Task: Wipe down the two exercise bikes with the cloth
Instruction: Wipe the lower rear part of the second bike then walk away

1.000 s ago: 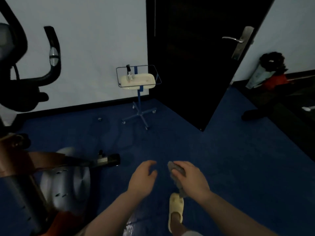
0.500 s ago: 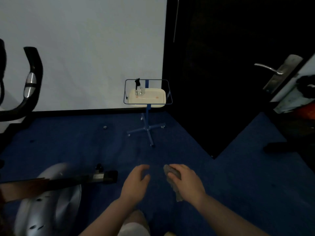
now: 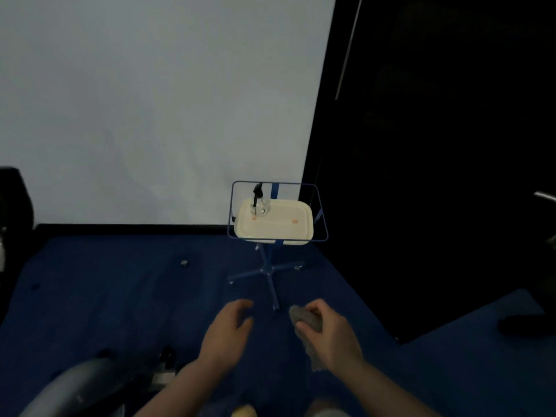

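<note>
Nearing the tray stand [image 3: 272, 236], right hand [image 3: 331, 332] still gripping cloth [image 3: 304, 319].

A clear spray bottle [image 3: 260, 203] stands on a cream tray [image 3: 298, 227] atop a blue wheeled stand [image 3: 269, 270].

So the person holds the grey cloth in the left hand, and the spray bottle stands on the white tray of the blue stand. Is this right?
Not quite: the head view shows the grey cloth in the right hand; the left hand is empty. The spray bottle does stand on the white tray.
</note>
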